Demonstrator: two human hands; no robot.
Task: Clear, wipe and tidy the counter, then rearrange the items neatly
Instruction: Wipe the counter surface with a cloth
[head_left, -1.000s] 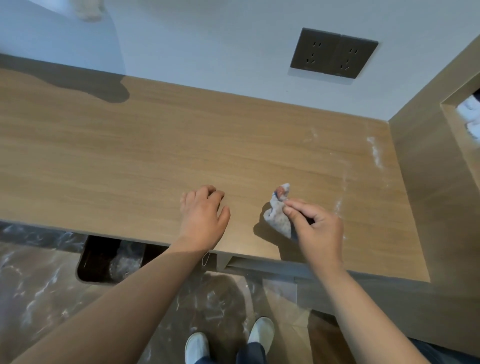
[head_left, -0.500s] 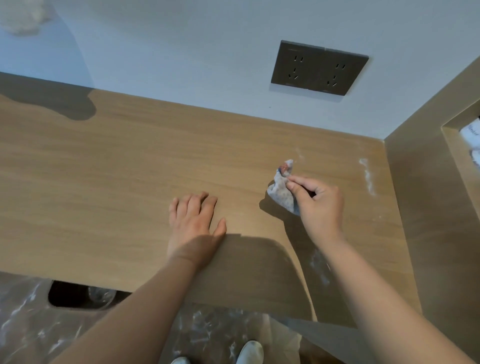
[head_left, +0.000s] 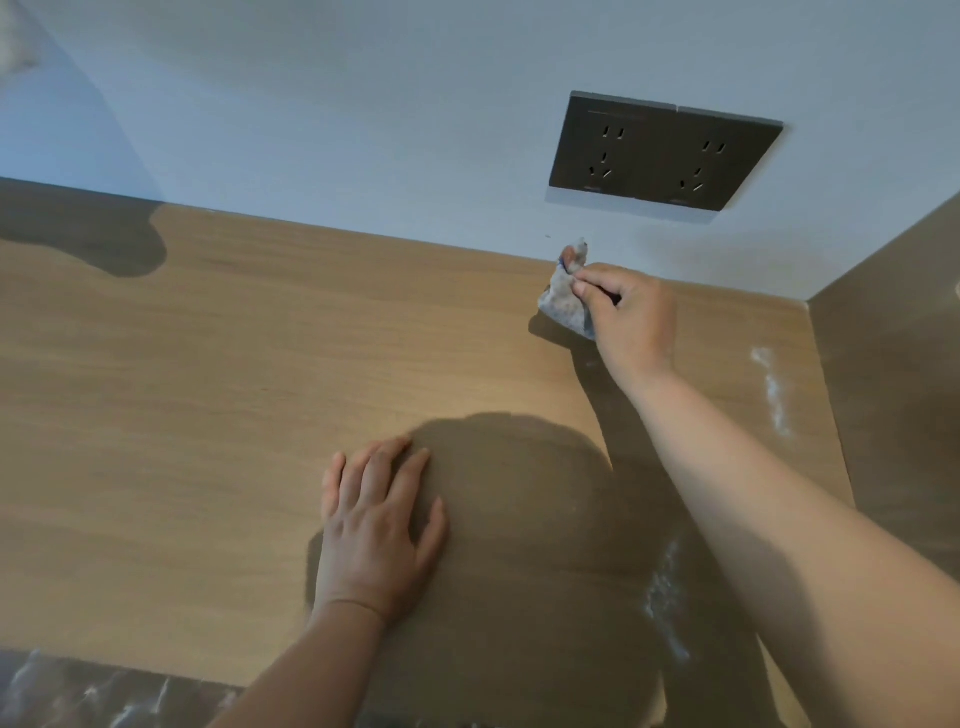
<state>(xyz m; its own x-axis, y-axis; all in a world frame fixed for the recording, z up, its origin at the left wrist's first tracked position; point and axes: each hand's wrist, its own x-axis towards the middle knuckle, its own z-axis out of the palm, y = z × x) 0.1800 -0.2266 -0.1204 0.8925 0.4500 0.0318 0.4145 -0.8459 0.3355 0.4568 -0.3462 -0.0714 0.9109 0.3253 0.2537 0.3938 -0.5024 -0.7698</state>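
Pinching the cloth (head_left: 563, 304), the right hand (head_left: 631, 322) hides part of it; left hand (head_left: 376, 530) lies spread on counter (head_left: 208, 415).

Below the socket plate (head_left: 665, 150), your counter (head_left: 260, 415) is pale wood grain, matt and smooth. The plate itself looks like dark grey plastic, smooth with a faint sheen. The wall (head_left: 363, 130) around the plate is painted, flat and matt. Just below the plate, your cloth (head_left: 563, 301) is soft, crumpled fabric, greyish white with a blue edge. Down and right of the plate, chalky white powder (head_left: 771, 384) dulls the counter in rough streaks. The side panel (head_left: 893, 364) right of the plate has the same matt wood grain. Far down-left of the plate, the floor (head_left: 78, 696) looks like glossy veined stone.
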